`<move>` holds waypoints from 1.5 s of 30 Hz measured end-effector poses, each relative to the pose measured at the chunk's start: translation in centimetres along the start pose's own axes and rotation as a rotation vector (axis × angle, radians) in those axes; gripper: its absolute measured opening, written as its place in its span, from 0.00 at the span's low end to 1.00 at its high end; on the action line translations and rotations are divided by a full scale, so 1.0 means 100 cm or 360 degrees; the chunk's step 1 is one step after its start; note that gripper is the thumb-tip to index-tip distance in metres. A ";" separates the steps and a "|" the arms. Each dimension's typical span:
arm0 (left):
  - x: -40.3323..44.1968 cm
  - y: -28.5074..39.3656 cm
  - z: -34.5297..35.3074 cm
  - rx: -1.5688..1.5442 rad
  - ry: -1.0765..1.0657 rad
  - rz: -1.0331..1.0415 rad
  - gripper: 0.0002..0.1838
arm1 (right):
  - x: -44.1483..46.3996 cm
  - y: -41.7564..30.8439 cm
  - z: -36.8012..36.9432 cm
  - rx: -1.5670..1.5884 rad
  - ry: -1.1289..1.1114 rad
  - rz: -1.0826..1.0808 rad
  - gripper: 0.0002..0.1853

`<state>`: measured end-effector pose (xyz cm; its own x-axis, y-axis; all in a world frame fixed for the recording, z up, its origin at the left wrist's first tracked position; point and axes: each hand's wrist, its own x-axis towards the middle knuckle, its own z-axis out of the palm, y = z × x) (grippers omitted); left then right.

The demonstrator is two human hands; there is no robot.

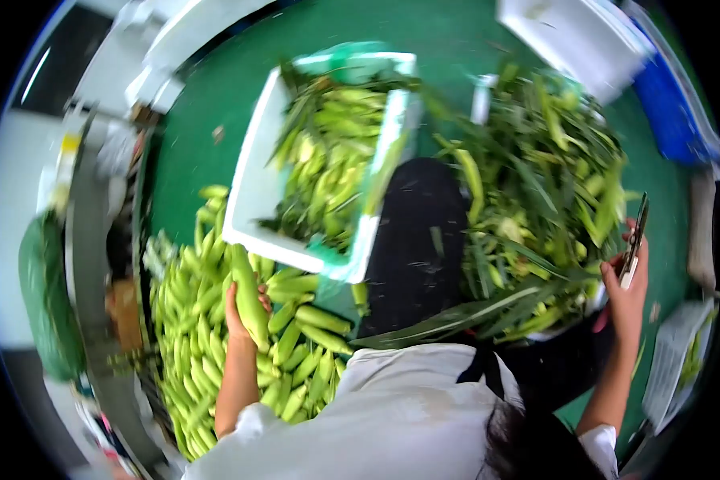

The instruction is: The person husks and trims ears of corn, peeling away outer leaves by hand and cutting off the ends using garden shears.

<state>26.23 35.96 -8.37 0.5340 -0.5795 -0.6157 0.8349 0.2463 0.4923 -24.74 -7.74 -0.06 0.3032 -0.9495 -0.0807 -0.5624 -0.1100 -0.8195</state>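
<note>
My left hand (236, 310) is wrapped round a green ear of corn (250, 300), held upright above the corn pile on the left. That pile of trimmed ears (204, 352) spreads over the floor beside my leg. Out to the right, my right hand (628, 292) grips what looks like a knife (635, 244), with a dark upper part and a pale lower end. It is close to a heap of corn leaves and husks (528, 184). In front of me a white foam box (252, 188) holds more ears of corn (336, 160).
My dark-clothed leg (420, 240) lies between the box and the leaf heap. Shelving (92, 216) and a green bag (48, 296) line the left side. A white foam container (572, 36), a blue container (672, 112) and a pale crate (670, 368) stand on the right.
</note>
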 end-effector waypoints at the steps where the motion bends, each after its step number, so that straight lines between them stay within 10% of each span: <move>1: -0.010 0.027 -0.046 -0.0047 0.0447 0.0161 0.31 | 0.025 0.002 0.007 -0.0028 -0.0137 -0.0102 0.46; 5: -0.078 0.088 -0.208 -0.0342 0.1351 0.1113 0.28 | 0.027 0.051 0.075 -0.0320 -0.1105 -0.0378 0.59; 8: -0.101 0.098 -0.216 -0.1015 0.1753 0.1403 0.32 | -0.028 0.038 0.112 -0.0747 -0.1380 -0.0498 0.32; 10: -0.052 0.081 -0.189 -0.0282 0.1648 0.1601 0.32 | -0.047 0.059 0.140 -0.0841 -0.1004 -0.0878 0.22; 16: 0.207 -0.019 0.028 0.1240 0.0302 0.0525 0.18 | 0.027 0.108 0.160 -0.1257 -0.0244 -0.0766 0.16; 21: 0.347 -0.147 0.046 0.2647 0.0611 -0.0451 0.17 | 0.082 0.136 0.178 -0.1535 -0.0061 -0.0066 0.21; 26: 0.347 -0.163 0.053 0.2674 0.0591 -0.0520 0.17 | 0.042 0.042 0.119 -0.1006 -0.0398 0.0023 0.40; 28: 0.344 -0.163 0.053 0.2561 0.0552 -0.0524 0.18 | 0.009 -0.005 0.091 -0.0926 0.0054 -0.0381 0.39; 31: 0.332 -0.155 0.053 0.1976 0.0396 -0.0592 0.19 | -0.052 -0.023 0.051 0.0855 -0.0039 0.0172 0.36; 34: 0.316 -0.140 0.055 0.1281 0.0216 -0.0693 0.19 | -0.114 -0.020 0.052 0.1438 -0.0406 0.0722 0.46; 36: 0.309 -0.124 0.052 0.1150 0.0190 -0.0535 0.20 | -0.164 0.016 0.071 0.1741 -0.0668 0.0843 0.54; 39: 0.279 -0.095 0.073 0.1757 0.0515 0.0564 0.32 | -0.193 0.035 0.072 0.1971 -0.0262 0.1563 0.55; 43: 0.209 -0.044 0.146 0.2082 0.0671 0.1517 0.39 | -0.166 0.021 0.054 0.2167 -0.0391 0.1173 0.49; 45: 0.187 -0.022 0.175 0.1911 0.0314 0.1342 0.35 | -0.141 0.020 0.055 0.2057 -0.0410 0.0975 0.45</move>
<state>32.03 11.00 -10.22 0.8851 -0.4583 0.0803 -0.2783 -0.3832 0.8807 -25.90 7.08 -3.63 0.4802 -0.6561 -0.5822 0.3779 0.7537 -0.5377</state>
